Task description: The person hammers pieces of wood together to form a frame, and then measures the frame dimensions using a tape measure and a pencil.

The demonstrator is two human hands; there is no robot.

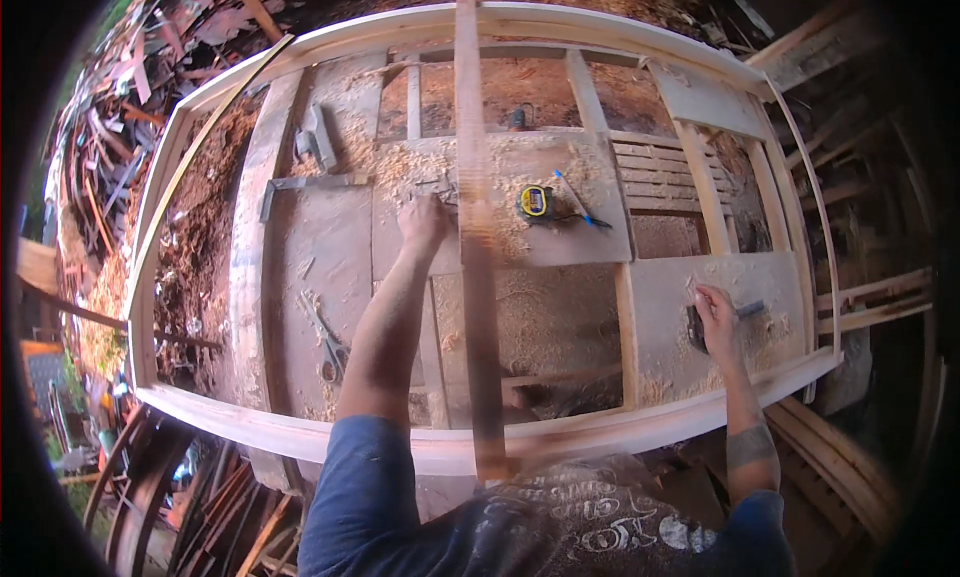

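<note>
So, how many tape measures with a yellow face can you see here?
1. The tape measure lies on a flat board, just right of the long wooden beam that crosses the frame. Others may be hidden, for example under the beam.

1. Frame rails (250,417): pale bare wood, matt, looking smoothly planed.
2. Crossbar (468,97): bare, matt, browner wood.
3. Desk (320,237): dull, dusty wooden boards, roughened by curled wood shavings (415,159).
4. Tape measure (536,203): plastic-looking case.
5. Scissors (318,322): metal blades.
6. Dark hand tool (695,331): matt; metal or plastic, unclear.
7. T-shirt (590,517): matt printed cloth.
</note>
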